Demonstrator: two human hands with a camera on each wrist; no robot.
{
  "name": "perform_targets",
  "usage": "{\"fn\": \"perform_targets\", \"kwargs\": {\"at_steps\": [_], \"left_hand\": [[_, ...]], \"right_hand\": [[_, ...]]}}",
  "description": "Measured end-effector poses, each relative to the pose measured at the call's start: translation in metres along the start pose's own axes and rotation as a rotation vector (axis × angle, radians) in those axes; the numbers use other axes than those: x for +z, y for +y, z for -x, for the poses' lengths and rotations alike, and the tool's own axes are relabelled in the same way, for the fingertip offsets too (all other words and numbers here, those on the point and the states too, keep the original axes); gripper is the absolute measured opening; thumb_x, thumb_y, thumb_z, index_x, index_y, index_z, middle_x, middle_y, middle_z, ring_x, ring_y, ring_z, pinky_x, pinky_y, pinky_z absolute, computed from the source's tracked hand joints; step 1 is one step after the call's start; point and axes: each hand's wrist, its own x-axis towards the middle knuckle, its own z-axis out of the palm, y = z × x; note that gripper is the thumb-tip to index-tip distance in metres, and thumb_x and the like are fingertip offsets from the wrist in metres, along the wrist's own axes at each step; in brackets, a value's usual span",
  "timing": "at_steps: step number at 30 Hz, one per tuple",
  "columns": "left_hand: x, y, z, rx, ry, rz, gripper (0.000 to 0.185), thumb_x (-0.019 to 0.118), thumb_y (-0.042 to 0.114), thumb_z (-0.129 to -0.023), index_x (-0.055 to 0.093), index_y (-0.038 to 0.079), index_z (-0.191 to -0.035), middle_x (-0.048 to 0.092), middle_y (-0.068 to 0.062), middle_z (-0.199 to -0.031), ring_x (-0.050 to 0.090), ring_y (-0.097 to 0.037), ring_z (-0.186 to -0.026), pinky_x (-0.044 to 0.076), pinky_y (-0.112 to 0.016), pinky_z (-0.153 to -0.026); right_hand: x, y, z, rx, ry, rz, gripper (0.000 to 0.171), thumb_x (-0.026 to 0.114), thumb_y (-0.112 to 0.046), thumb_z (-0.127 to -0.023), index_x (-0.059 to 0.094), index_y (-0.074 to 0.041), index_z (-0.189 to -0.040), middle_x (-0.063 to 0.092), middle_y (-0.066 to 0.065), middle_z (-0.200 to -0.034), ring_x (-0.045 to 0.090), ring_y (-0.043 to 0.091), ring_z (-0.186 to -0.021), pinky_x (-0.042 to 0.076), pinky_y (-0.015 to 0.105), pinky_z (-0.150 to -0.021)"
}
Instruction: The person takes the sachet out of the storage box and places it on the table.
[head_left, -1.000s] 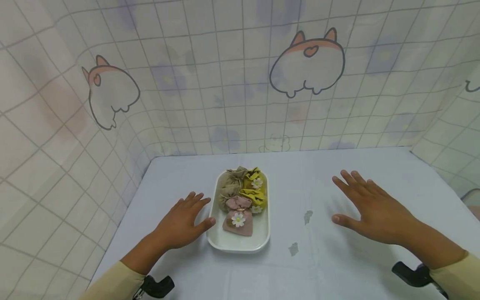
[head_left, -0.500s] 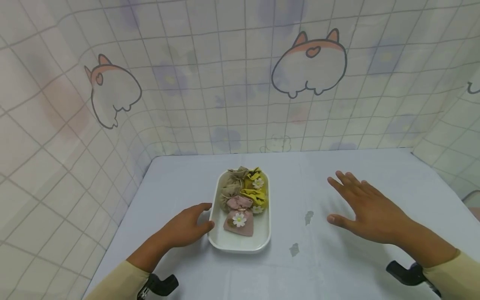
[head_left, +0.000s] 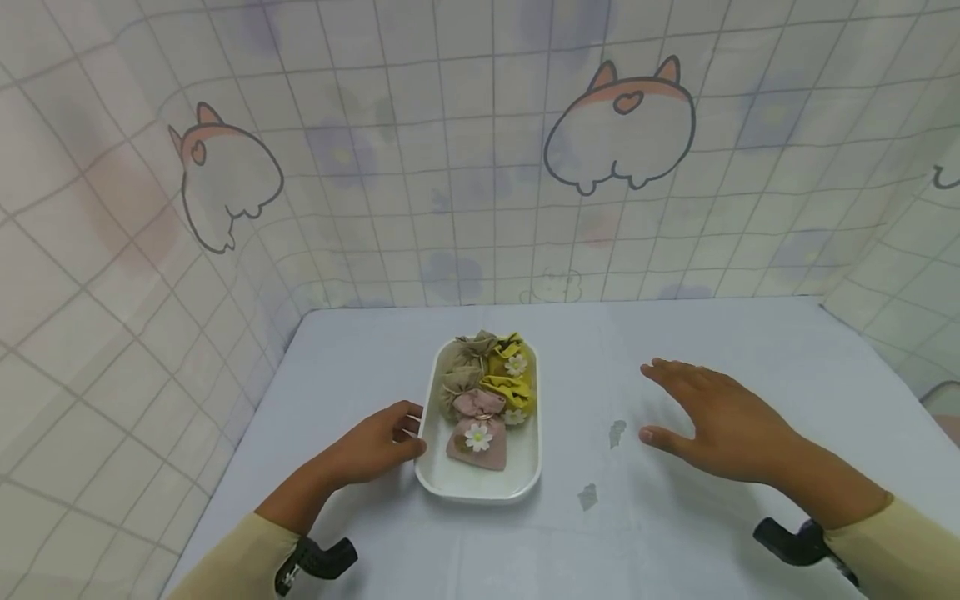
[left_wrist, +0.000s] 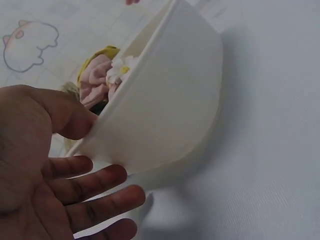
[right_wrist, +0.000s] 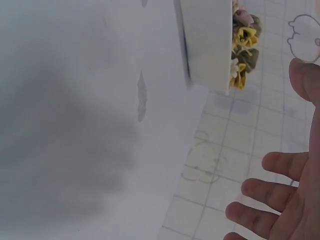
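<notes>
A white oblong tray sits mid-table with several small cloth pouches in it: a pink one with a daisy at the front, beige ones and yellow ones behind. My left hand is at the tray's left rim. In the left wrist view its thumb lies over the rim of the tray and its fingers curl along the outer wall. My right hand hovers palm down with straight fingers over bare cloth right of the tray, holding nothing; the right wrist view shows its spread fingers.
A pale cloth covers the table, with two small grey marks between the tray and my right hand. A gridded curtain with cartoon cats closes the back and both sides. Black wrist mounts sit at my sleeves.
My left hand slid right and curled from flat onto the tray's left rim. My right hand drifted slightly left, still flat. The tray and pouches have not moved.
</notes>
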Motion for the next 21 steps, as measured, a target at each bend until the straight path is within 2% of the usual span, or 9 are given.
{"fn": "perform_targets", "kwargs": {"at_steps": [7, 15, 21], "left_hand": [[-0.004, 0.0, -0.001, -0.024, -0.044, 0.034, 0.051, 0.074, 0.026, -0.096, 0.055, 0.011, -0.14, 0.065, -0.003, -0.127, 0.063, -0.024, -0.118, 0.054, -0.047, -0.093], [-0.005, -0.004, 0.0, -0.017, -0.058, 0.074, 0.052, 0.075, 0.025, -0.095, 0.054, 0.01, -0.14, 0.065, -0.005, -0.128, 0.063, -0.025, -0.118, 0.054, -0.048, -0.094], [-0.004, -0.005, 0.001, -0.026, -0.043, 0.085, 0.051, 0.075, 0.025, -0.095, 0.055, 0.011, -0.139, 0.066, -0.004, -0.127, 0.063, -0.025, -0.117, 0.054, -0.049, -0.094]], "right_hand": [[0.0, -0.012, -0.007, -0.011, 0.018, -0.049, 0.083, 0.057, -0.072, -0.093, 0.049, -0.014, -0.152, 0.054, 0.017, -0.147, 0.049, 0.043, -0.134, 0.041, 0.066, -0.104], [0.007, -0.026, -0.02, 0.023, 0.021, -0.082, 0.069, 0.074, -0.051, -0.092, 0.056, -0.015, -0.147, 0.059, 0.015, -0.141, 0.054, 0.04, -0.129, 0.046, 0.063, -0.1], [0.014, -0.036, -0.03, 0.058, 0.002, -0.122, 0.066, 0.073, -0.053, -0.092, 0.058, -0.017, -0.145, 0.058, 0.015, -0.142, 0.053, 0.039, -0.132, 0.046, 0.063, -0.1]]}}
